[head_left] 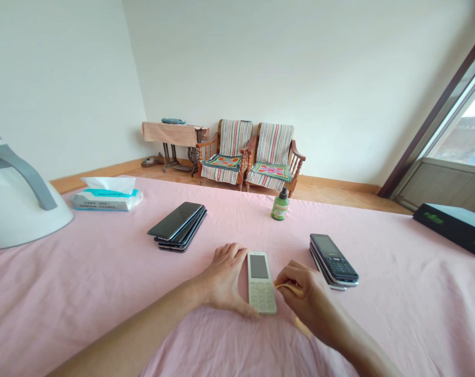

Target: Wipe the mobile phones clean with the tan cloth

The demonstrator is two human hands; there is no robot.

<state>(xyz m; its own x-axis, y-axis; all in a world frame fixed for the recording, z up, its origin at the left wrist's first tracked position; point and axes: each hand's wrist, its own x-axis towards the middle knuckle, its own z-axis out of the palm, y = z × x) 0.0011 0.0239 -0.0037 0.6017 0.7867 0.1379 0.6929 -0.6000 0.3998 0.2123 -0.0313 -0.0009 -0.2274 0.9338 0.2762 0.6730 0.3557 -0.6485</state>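
A white keypad phone (259, 266) lies face up on the pink cloth in front of me. My left hand (226, 280) is braced along its left side, with the fingertips by the upper left corner and the thumb at the lower edge. Pinched in my right hand (306, 293) is a yellowish cloth (291, 287), just off the phone's right edge. Part of that cloth hangs out below the hand; the rest is hidden in the fingers. Further right sits a stack of keypad phones (334, 259). To the left is a pile of dark smartphones (178, 225).
A green spray bottle (280, 205) stands behind the phone. At the left are a tissue pack (106, 200) and a white kettle (21, 204) with a grey handle. A black box (449, 225) sits at the right edge. Two wooden chairs (271, 154) stand beyond the table.
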